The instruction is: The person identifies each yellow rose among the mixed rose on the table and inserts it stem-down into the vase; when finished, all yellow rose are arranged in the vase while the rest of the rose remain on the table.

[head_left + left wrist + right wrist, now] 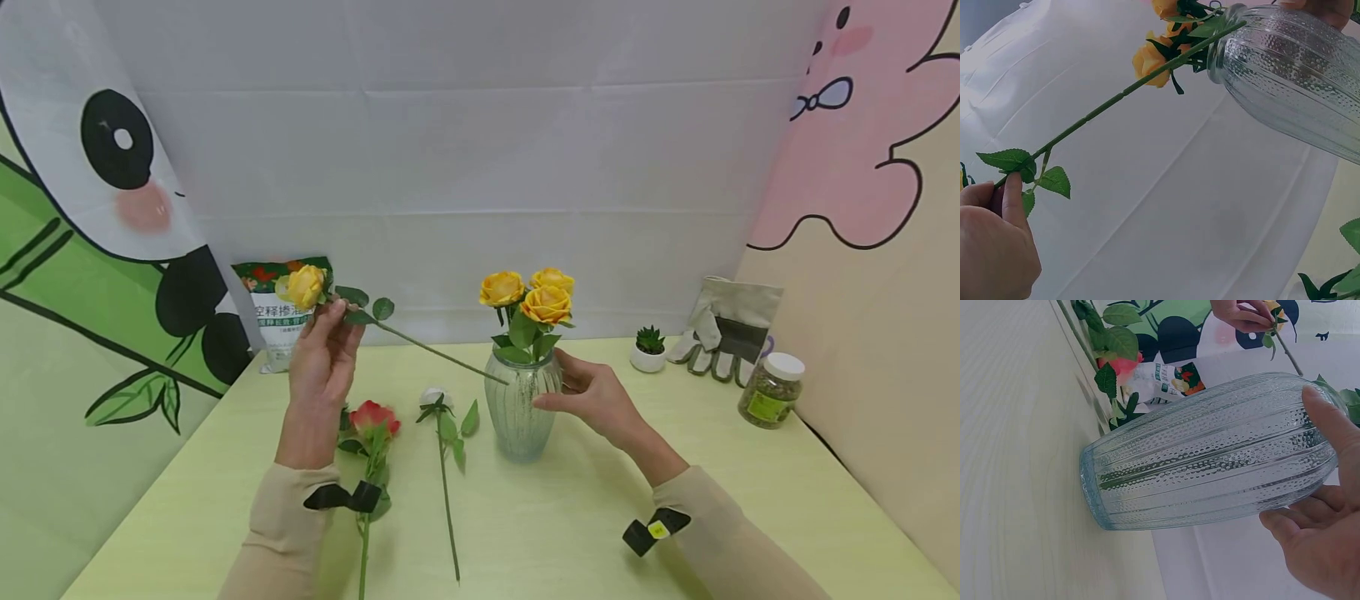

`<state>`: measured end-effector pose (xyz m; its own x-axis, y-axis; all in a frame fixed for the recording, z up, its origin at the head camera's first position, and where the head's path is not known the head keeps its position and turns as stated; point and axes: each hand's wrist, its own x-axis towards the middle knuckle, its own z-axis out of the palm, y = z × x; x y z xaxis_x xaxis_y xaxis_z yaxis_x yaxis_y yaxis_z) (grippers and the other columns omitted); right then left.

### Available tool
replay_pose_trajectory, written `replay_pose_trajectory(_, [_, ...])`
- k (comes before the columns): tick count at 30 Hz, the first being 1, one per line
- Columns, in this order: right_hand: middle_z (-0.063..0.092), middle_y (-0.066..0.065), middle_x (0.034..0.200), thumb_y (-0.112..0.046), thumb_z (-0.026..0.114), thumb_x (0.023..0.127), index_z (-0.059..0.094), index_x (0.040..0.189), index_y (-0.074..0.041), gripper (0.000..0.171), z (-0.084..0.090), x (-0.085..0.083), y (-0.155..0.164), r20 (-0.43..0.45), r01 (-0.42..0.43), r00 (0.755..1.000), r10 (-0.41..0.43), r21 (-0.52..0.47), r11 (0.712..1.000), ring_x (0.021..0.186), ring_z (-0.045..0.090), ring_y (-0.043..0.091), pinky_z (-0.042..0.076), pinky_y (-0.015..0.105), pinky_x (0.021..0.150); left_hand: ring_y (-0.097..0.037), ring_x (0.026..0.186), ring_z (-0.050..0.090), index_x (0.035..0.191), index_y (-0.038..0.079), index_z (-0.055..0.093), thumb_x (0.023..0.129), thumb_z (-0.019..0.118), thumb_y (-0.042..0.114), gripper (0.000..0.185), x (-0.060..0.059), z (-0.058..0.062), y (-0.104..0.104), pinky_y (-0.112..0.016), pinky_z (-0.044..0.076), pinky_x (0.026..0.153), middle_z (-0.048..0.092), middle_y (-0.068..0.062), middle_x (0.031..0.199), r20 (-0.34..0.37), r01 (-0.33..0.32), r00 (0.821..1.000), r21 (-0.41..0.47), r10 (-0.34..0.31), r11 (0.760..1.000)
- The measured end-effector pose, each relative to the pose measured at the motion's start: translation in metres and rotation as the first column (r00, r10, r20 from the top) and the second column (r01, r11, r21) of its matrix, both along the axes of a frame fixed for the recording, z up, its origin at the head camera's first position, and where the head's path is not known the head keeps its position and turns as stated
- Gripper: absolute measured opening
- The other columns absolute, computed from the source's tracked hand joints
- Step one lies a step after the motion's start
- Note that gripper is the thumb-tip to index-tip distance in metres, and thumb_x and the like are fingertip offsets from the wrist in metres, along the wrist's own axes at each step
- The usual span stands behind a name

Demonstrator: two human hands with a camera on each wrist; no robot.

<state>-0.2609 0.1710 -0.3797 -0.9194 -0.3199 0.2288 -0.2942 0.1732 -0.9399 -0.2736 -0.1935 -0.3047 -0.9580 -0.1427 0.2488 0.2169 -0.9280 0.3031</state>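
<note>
My left hand point(327, 350) pinches a yellow rose point(306, 287) by its stem just below the bloom. That stem point(1119, 94) slopes toward the vase, and its cut end overlaps the glass near the neck in the head view. A ribbed clear glass vase point(517, 417) stands upright on the table, holding several yellow roses point(547, 305) with green leaves. Around the vase's upper right side curls my right hand point(596, 396), the thumb point(1329, 419) on the near face and the other fingers behind. In the left wrist view, the left hand's fingertips point(1015, 187) press the stem beside its leaves.
Left of the vase, a white rose point(437, 398) and a red flower point(373, 421) lie on the pale table point(570, 533). A printed bag point(277, 333) stands at the back left. On the right are a small potted succulent point(648, 354), gloves point(712, 358) and a lidded jar point(772, 392).
</note>
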Motion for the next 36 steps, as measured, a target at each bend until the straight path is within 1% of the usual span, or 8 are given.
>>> replay_pose_trajectory(3, [0.038, 0.006, 0.156, -0.030, 0.085, 0.083, 0.035, 0.155, -0.009, 0.090, 0.000, 0.000, 0.000, 0.004, 0.003, 1.000, -0.002, -0.004, 1.000, 0.133, 0.050, 0.026, 0.047, 0.043, 0.104, -0.030, 0.080, 0.071, 0.090, -0.008, 0.065, 0.094, 0.061, -0.012, 0.007, 0.003, 0.005, 0.002, -0.038, 0.062, 0.075, 0.069, -0.018, 0.087, -0.013, -0.022, 1.000, 0.055, 0.022, 0.998])
replay_pose_trajectory(7, [0.038, 0.005, 0.156, -0.029, 0.085, 0.083, 0.035, 0.155, -0.009, 0.090, 0.000, 0.001, 0.000, 0.008, 0.002, 1.000, -0.002, -0.005, 1.000, 0.133, 0.050, 0.026, 0.047, 0.043, 0.104, -0.030, 0.081, 0.071, 0.091, -0.008, 0.064, 0.095, 0.058, -0.011, 0.008, 0.005, 0.011, 0.002, -0.039, 0.062, 0.075, 0.067, -0.019, 0.088, -0.049, -0.017, 0.999, 0.114, 0.023, 0.993])
replay_pose_trajectory(12, [0.038, 0.005, 0.156, -0.029, 0.085, 0.083, 0.035, 0.155, -0.008, 0.090, 0.001, 0.000, 0.000, 0.009, 0.005, 1.000, -0.005, 0.000, 1.000, 0.134, 0.049, 0.026, 0.046, 0.043, 0.105, -0.031, 0.082, 0.071, 0.094, -0.008, 0.062, 0.095, 0.058, -0.011, 0.005, 0.006, 0.020, 0.001, -0.039, 0.062, 0.073, 0.065, -0.020, 0.091, -0.089, -0.031, 0.995, 0.145, 0.044, 0.989])
replay_pose_trajectory(16, [0.037, 0.006, 0.156, -0.030, 0.085, 0.082, 0.035, 0.155, -0.008, 0.091, 0.001, 0.000, 0.000, 0.011, 0.005, 1.000, -0.005, -0.007, 1.000, 0.133, 0.050, 0.027, 0.046, 0.043, 0.105, -0.031, 0.085, 0.071, 0.102, -0.007, 0.061, 0.093, 0.062, -0.013, 0.011, 0.006, 0.026, 0.002, -0.039, 0.061, 0.078, 0.065, -0.019, 0.095, -0.076, -0.069, 0.994, 0.141, 0.080, 0.988])
replay_pose_trajectory(20, [0.037, 0.006, 0.156, -0.030, 0.086, 0.082, 0.035, 0.155, -0.008, 0.092, 0.001, 0.000, 0.000, 0.014, 0.008, 1.000, -0.008, -0.004, 1.000, 0.133, 0.050, 0.027, 0.046, 0.043, 0.105, -0.030, 0.085, 0.071, 0.105, -0.007, 0.063, 0.091, 0.064, -0.013, 0.014, 0.005, 0.027, 0.007, -0.040, 0.060, 0.080, 0.065, -0.018, 0.095, -0.053, -0.116, 0.991, 0.093, 0.121, 0.989])
replay_pose_trajectory(25, [0.036, 0.006, 0.156, -0.031, 0.085, 0.082, 0.034, 0.155, -0.008, 0.092, 0.000, 0.000, 0.000, 0.015, 0.004, 1.000, -0.004, 0.002, 1.000, 0.134, 0.049, 0.027, 0.046, 0.043, 0.105, -0.027, 0.084, 0.072, 0.094, -0.006, 0.069, 0.091, 0.067, -0.010, 0.006, 0.002, 0.024, 0.019, -0.038, 0.061, 0.075, 0.068, -0.014, 0.092, -0.054, -0.204, 0.978, -0.046, 0.201, 0.978])
replay_pose_trajectory(30, [0.035, 0.008, 0.157, -0.030, 0.085, 0.083, 0.033, 0.155, -0.007, 0.092, 0.000, 0.000, 0.000, 0.008, 0.005, 1.000, -0.005, 0.010, 1.000, 0.135, 0.048, 0.029, 0.046, 0.044, 0.105, -0.025, 0.085, 0.071, 0.096, -0.004, 0.073, 0.091, 0.067, -0.009, 0.009, 0.001, 0.021, 0.031, -0.035, 0.062, 0.073, 0.069, -0.012, 0.091, -0.111, -0.277, 0.959, -0.162, 0.262, 0.947])
replay_pose_trajectory(36, [0.036, 0.008, 0.157, -0.031, 0.085, 0.082, 0.034, 0.155, -0.006, 0.092, 0.000, -0.001, 0.000, 0.007, 0.010, 1.000, -0.010, 0.011, 1.000, 0.134, 0.048, 0.029, 0.046, 0.043, 0.105, -0.026, 0.086, 0.070, 0.101, -0.003, 0.073, 0.091, 0.066, -0.010, 0.014, 0.004, 0.021, 0.044, -0.034, 0.062, 0.072, 0.066, -0.012, 0.092, -0.192, -0.308, 0.944, -0.224, 0.268, 0.925])
